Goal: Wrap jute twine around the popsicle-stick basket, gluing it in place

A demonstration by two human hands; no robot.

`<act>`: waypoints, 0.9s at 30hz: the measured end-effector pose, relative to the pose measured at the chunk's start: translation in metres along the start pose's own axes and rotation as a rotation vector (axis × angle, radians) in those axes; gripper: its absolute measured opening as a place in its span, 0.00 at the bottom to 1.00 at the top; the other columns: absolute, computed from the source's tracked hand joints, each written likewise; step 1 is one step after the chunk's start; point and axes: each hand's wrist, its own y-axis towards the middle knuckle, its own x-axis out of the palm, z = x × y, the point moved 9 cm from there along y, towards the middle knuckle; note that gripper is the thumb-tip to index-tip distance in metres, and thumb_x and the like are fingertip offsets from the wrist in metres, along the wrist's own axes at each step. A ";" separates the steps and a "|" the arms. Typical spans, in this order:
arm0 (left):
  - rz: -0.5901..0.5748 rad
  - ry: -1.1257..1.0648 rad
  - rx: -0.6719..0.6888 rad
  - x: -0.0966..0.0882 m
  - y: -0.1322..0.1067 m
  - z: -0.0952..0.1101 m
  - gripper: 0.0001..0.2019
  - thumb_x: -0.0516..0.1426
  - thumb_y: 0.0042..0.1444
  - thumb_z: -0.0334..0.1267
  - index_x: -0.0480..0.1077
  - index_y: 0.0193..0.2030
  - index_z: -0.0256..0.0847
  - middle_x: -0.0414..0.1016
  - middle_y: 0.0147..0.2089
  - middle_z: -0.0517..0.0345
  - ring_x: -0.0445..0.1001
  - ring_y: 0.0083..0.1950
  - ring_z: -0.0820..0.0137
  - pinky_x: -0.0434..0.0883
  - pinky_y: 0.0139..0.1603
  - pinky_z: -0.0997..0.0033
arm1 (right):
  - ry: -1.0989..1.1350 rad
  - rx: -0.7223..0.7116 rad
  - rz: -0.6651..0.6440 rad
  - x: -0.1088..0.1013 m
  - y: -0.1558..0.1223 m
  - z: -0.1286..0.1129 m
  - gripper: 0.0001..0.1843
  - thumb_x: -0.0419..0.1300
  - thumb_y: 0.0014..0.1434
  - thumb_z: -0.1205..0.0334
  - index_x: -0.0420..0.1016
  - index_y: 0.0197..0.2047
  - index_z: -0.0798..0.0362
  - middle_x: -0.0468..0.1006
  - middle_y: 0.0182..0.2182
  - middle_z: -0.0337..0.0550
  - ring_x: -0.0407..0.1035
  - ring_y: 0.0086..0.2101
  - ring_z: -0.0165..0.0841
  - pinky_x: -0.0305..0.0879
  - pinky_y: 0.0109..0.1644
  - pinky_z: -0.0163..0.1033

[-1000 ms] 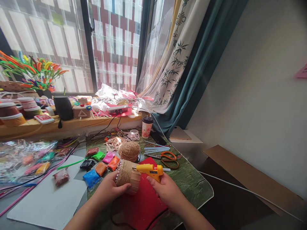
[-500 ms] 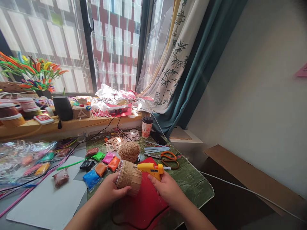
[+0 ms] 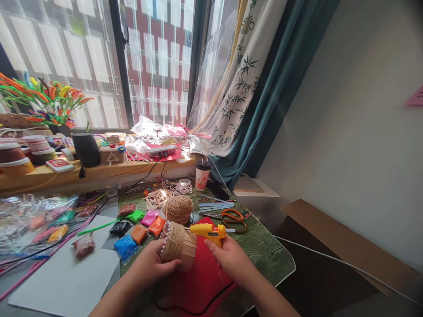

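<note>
The twine-wrapped wooden cup (image 3: 174,246) is grasped by the left hand (image 3: 152,263), tilted, with the thumb pressed along its near side and the other fingers mostly hidden; white beads (image 3: 164,240) are set around the rim beside those fingers. By the right hand (image 3: 229,255), curled fingers closed about its handle, a yellow glue gun (image 3: 207,230) is held, its nozzle pointed at the cup; whether contact is made cannot be told. Below and between both sets of fingers a red sheet (image 3: 201,281) is spread, crossed by a dark cord (image 3: 211,303). Coloured packets (image 3: 139,233) are scattered to the left of and beyond the left fingers. Beyond the right fingers, scissors (image 3: 222,215) are laid, then pale sticks (image 3: 216,205); a ball of twine (image 3: 178,208) is seen past the left fingers, and farther off a lidded paper cup (image 3: 202,177)
</note>
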 end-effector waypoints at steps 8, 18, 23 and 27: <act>0.009 -0.046 -0.004 -0.001 0.001 -0.011 0.18 0.69 0.48 0.41 0.81 0.46 0.38 0.87 0.47 0.46 0.83 0.47 0.50 0.78 0.46 0.61 | 0.089 0.027 0.004 -0.001 0.015 0.021 0.32 0.60 0.55 0.32 0.73 0.46 0.54 0.69 0.22 0.32 0.61 0.20 0.28 0.59 0.26 0.34; 0.142 -0.133 -0.001 -0.018 0.001 0.002 0.21 0.71 0.46 0.45 0.81 0.47 0.39 0.87 0.48 0.46 0.82 0.50 0.48 0.80 0.49 0.58 | -0.198 0.111 0.114 -0.051 0.043 0.060 0.19 0.61 0.56 0.47 0.74 0.40 0.55 0.75 0.25 0.38 0.71 0.27 0.34 0.61 0.30 0.36; 0.169 -0.088 0.005 -0.019 0.000 0.006 0.20 0.70 0.46 0.44 0.81 0.45 0.39 0.87 0.47 0.46 0.82 0.49 0.48 0.79 0.50 0.57 | -0.527 -0.013 0.401 -0.085 0.037 0.047 0.13 0.66 0.53 0.51 0.74 0.29 0.52 0.77 0.30 0.47 0.74 0.36 0.43 0.66 0.41 0.43; 0.124 -0.172 -0.069 -0.013 -0.003 0.001 0.24 0.71 0.43 0.44 0.79 0.47 0.37 0.87 0.47 0.44 0.83 0.49 0.47 0.79 0.48 0.57 | -0.499 -0.290 0.455 -0.061 0.015 -0.017 0.11 0.60 0.61 0.55 0.77 0.41 0.54 0.77 0.44 0.53 0.71 0.48 0.46 0.65 0.54 0.48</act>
